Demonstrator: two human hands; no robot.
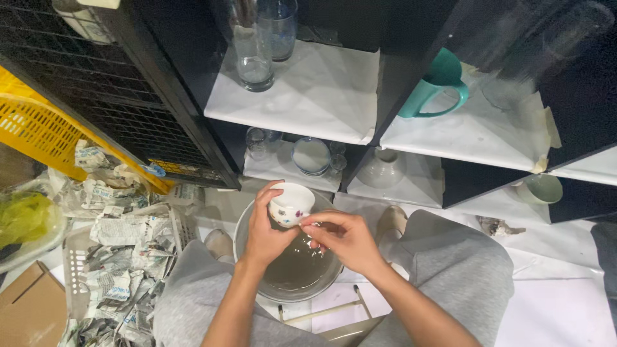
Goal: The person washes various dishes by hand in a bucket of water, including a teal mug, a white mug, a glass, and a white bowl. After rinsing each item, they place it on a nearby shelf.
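Note:
My left hand (265,226) holds a small white cup (291,204) with coloured flower spots, tilted on its side above a grey metal basin (247,226). Murky water fills the basin between my knees. My right hand (344,238) touches the lower rim of the cup with its fingertips, fingers bent; whether it holds anything small is hidden. Grey trouser legs frame the basin on both sides.
Black shelves lined with white paper hold glass jars (255,54), a teal mug (439,87), a glass bowl (311,156), a white bowl (380,169) and a pale green cup (540,189). Crumpled newspaper (122,238) fills a white basket at left. A yellow crate (38,128) stands beyond.

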